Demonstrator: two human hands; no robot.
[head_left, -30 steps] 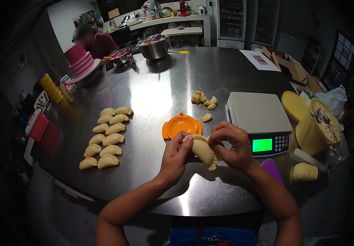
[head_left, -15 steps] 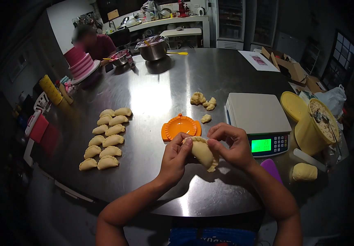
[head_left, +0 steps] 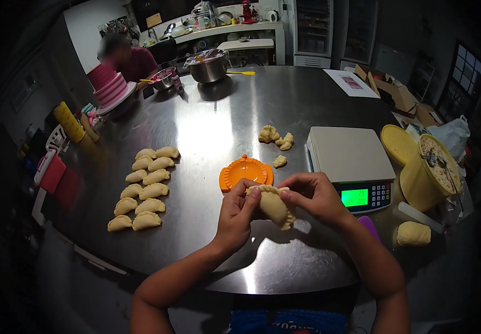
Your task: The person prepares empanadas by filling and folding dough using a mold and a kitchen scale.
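Note:
A pale dough turnover point(head_left: 275, 209) with a ridged edge is held up above the steel table in front of me. My left hand point(head_left: 238, 210) grips its left end, thumb on the dough's face. At its upper right edge, the fingers of my right hand point(head_left: 314, 196) pinch the rim. Just behind my hands lies an orange dough press mould point(head_left: 245, 171), opened out flat. Several finished turnovers point(head_left: 152, 191) rest in two columns to the left. Loose dough scraps point(head_left: 269, 133) sit beyond the mould.
On the right stand a digital scale point(head_left: 346, 156), a yellow tub of filling point(head_left: 427, 172) and a dough block point(head_left: 414, 234). A purple scraper point(head_left: 369, 229) lies near my right forearm. Farther back are a steel pot point(head_left: 209, 69), a pink tiered cake point(head_left: 107, 86) and a seated person point(head_left: 134, 61).
My right hand has shifted slightly up and left along the turnover's edge, and the turnover has tilted a little. My left hand keeps its hold.

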